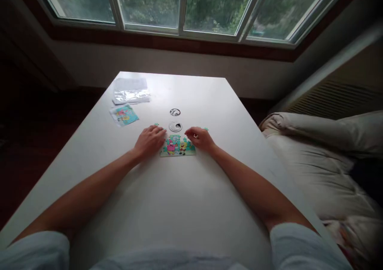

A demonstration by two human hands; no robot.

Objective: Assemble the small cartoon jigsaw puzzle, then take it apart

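A partly assembled jigsaw puzzle [173, 152] with pink and yellow cartoon figures on a teal ground lies on the white table [167, 206]. Its top edge is uneven. My left hand [150, 140] rests palm down at the puzzle's left side, fingers stretched forward. At the upper right of the puzzle, my right hand [201, 139] has its thumb and fingers curled together in a pinch; whatever is between them is too small to make out. Loose teal puzzle pieces [156, 124] show just beyond my left fingertips, and another piece [206, 129] peeks out behind my right hand.
Two round metal-rimmed fittings [175, 126] are on the tabletop beyond the puzzle. A picture card [124, 114] and a clear plastic packet [131, 91] lie at the far left. Past the table's right edge stands a cushioned sofa [308, 170]; a window [149, 6] is ahead.
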